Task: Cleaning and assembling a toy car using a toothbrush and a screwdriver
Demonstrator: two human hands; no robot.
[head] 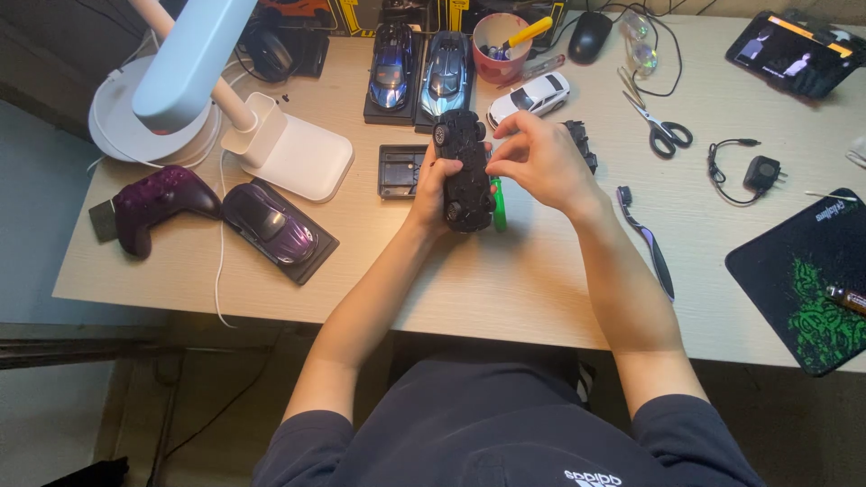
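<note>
The black model car (465, 171) lay upside down above the middle of the wooden desk (505, 280), grasped along its left side by the left hand (429, 191). The right hand (539, 160) pinched at its right edge, beside a green screwdriver (497, 204).

hands: left hand (431, 185) and right hand (541, 162) grip model car (465, 171) between them
behind: two model cars on stands (417, 77)
left: game controller (153, 203)
right: scissors (657, 122)
</note>
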